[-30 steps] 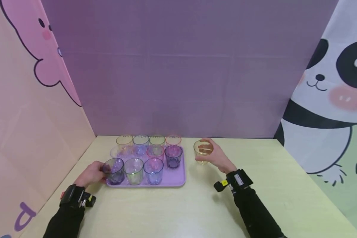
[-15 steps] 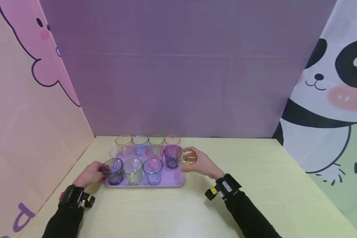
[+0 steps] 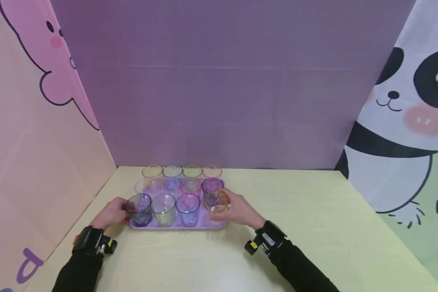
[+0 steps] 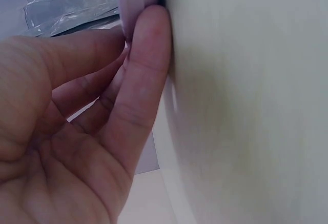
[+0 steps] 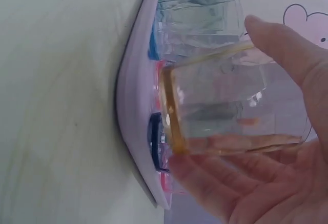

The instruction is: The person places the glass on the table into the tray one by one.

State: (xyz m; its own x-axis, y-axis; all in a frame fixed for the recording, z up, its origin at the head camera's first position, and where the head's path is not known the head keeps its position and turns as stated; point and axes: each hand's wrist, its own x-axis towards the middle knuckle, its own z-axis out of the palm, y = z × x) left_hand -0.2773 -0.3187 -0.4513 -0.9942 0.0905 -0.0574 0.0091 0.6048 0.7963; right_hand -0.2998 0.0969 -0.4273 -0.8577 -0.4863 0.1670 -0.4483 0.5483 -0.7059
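Observation:
A lilac tray (image 3: 204,223) carries rows of tinted glasses. My left hand (image 3: 111,213) pinches its left edge; in the left wrist view, a finger lies against the underside of the tray rim (image 4: 137,1) with the thumb on the other side. Beside that hand stands a dark grey glass (image 3: 140,215). My right hand (image 3: 242,211) holds an amber glass (image 3: 216,202) over the tray's front right corner. In the right wrist view, thumb and fingers span the amber glass (image 5: 220,101), and its base appears slightly above the tray.
The front row also has a green glass (image 3: 164,211) and a blue glass (image 3: 188,211). A purple glass (image 3: 212,184) stands just behind the amber one. A purple backdrop (image 3: 219,101) closes the far side of the pale tabletop (image 3: 299,219).
My right hand has carried the amber glass leftward and nearer, from the table right of the tray to over its front right corner. My left hand has stayed at the tray's edge.

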